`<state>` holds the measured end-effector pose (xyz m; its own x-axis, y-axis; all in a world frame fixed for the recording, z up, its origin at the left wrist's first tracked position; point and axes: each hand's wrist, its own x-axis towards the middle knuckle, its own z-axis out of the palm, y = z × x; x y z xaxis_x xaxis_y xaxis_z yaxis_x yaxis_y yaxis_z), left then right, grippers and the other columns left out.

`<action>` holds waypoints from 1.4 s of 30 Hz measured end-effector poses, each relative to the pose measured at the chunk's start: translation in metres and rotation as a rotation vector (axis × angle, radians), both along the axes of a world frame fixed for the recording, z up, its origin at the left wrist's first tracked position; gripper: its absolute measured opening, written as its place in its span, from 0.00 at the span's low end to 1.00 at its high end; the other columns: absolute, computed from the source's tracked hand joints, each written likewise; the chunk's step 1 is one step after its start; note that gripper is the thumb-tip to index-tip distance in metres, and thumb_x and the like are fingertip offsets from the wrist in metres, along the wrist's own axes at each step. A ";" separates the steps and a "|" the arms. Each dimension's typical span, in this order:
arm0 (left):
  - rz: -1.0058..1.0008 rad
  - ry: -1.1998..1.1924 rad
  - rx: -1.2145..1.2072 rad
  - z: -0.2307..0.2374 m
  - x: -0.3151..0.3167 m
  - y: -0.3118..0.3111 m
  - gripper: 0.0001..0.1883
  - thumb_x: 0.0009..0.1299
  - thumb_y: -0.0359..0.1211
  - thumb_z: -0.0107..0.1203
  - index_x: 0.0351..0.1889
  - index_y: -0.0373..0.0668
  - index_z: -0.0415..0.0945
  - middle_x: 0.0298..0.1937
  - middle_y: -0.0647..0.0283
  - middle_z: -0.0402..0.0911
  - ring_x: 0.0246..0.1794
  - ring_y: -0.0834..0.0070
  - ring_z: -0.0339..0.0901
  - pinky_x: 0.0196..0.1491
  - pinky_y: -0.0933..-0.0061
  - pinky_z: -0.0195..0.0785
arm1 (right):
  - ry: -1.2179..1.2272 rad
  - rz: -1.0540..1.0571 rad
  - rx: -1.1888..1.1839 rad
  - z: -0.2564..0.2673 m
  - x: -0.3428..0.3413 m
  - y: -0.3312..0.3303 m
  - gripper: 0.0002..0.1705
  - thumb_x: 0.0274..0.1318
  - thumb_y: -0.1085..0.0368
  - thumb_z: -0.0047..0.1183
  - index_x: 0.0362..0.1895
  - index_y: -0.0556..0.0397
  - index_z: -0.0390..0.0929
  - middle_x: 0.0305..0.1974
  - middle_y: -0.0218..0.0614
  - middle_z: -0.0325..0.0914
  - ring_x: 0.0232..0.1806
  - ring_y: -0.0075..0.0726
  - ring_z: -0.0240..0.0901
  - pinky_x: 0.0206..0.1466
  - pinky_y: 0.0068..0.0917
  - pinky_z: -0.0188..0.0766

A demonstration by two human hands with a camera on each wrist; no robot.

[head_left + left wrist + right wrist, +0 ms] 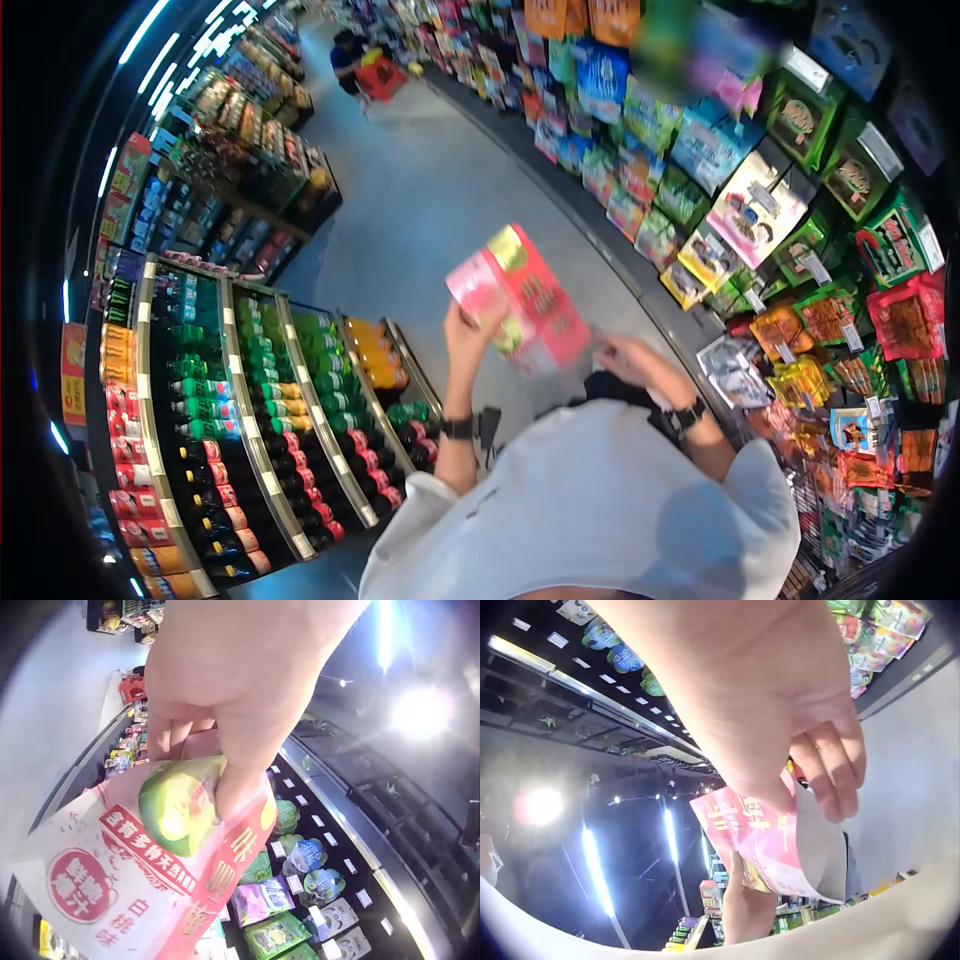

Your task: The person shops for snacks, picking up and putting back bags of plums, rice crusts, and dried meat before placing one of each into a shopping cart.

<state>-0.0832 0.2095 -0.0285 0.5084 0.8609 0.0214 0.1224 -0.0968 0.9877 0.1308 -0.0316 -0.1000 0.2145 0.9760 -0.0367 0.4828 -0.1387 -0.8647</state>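
Observation:
My left hand (470, 335) grips a pink and white snack pouch (540, 300) by its side, in front of my body over the aisle. In the left wrist view the thumb presses the front of the pouch (142, 862), near a printed green-yellow fruit, and the other fingers go behind it. My right hand (635, 362) is beside the pouch's other end, fingers loosely bent. From the right wrist, its thumb overlaps the printed edge of the pouch (750, 832), with the other fingers apart from the thumb, over the plain grey-white side.
A wall of hanging snack packs (800, 240) runs along the right. Slanted racks of drink bottles (270, 400) stand at the left. Grey aisle floor (390, 180) stretches ahead, with a person (350, 62) beside a red stool or basket (380, 78) at its far end.

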 end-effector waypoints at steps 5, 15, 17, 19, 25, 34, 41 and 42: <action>-0.006 -0.068 -0.035 0.029 0.069 0.062 0.26 0.63 0.30 0.75 0.57 0.33 0.75 0.50 0.60 0.86 0.48 0.78 0.83 0.49 0.73 0.78 | 0.119 -0.048 -0.077 0.026 0.069 0.052 0.26 0.69 0.56 0.58 0.65 0.55 0.74 0.45 0.49 0.85 0.47 0.51 0.84 0.51 0.41 0.78; -0.534 0.208 -0.027 0.027 0.142 0.191 0.31 0.60 0.31 0.76 0.60 0.36 0.74 0.50 0.62 0.85 0.48 0.77 0.83 0.50 0.72 0.78 | 0.123 0.043 0.080 0.054 0.116 0.217 0.26 0.71 0.52 0.57 0.63 0.56 0.77 0.49 0.49 0.86 0.51 0.47 0.84 0.56 0.37 0.77; -0.563 0.260 0.128 0.025 0.157 0.231 0.31 0.60 0.31 0.77 0.59 0.36 0.73 0.49 0.60 0.85 0.48 0.77 0.83 0.49 0.72 0.78 | 0.148 -0.006 -0.047 0.051 0.122 0.259 0.21 0.73 0.53 0.54 0.56 0.58 0.81 0.43 0.51 0.86 0.44 0.48 0.84 0.50 0.38 0.77; -0.574 0.241 0.151 0.018 0.162 0.272 0.30 0.60 0.32 0.77 0.58 0.35 0.73 0.48 0.60 0.86 0.46 0.78 0.83 0.48 0.73 0.77 | 0.147 -0.088 -0.061 0.036 0.122 0.298 0.21 0.75 0.52 0.52 0.49 0.59 0.83 0.34 0.56 0.83 0.32 0.53 0.80 0.40 0.43 0.73; -0.498 0.074 -0.117 0.034 0.151 0.402 0.20 0.66 0.34 0.73 0.50 0.34 0.81 0.43 0.61 0.87 0.40 0.80 0.81 0.44 0.75 0.73 | 0.007 -0.107 0.014 0.038 0.128 0.415 0.22 0.74 0.51 0.53 0.46 0.60 0.84 0.34 0.54 0.84 0.31 0.56 0.79 0.40 0.42 0.74; -0.679 0.012 -0.077 0.018 0.204 0.528 0.12 0.71 0.33 0.69 0.43 0.32 0.86 0.38 0.66 0.88 0.39 0.84 0.80 0.45 0.77 0.73 | 0.276 -0.246 0.005 0.094 0.147 0.541 0.23 0.72 0.51 0.57 0.59 0.55 0.81 0.51 0.37 0.86 0.51 0.28 0.79 0.58 0.32 0.72; -0.710 0.099 -0.331 -0.022 0.293 0.599 0.14 0.74 0.36 0.66 0.49 0.34 0.85 0.39 0.69 0.87 0.39 0.86 0.80 0.45 0.78 0.75 | 0.152 -0.380 0.025 0.034 0.230 0.603 0.19 0.73 0.52 0.56 0.49 0.56 0.85 0.33 0.48 0.85 0.31 0.37 0.80 0.39 0.37 0.75; -0.725 0.126 -0.340 -0.021 0.308 0.611 0.14 0.75 0.36 0.65 0.50 0.34 0.84 0.40 0.69 0.87 0.40 0.86 0.80 0.46 0.78 0.75 | 0.188 -0.395 0.048 0.026 0.244 0.612 0.20 0.73 0.52 0.56 0.50 0.57 0.85 0.34 0.47 0.86 0.32 0.37 0.80 0.39 0.36 0.75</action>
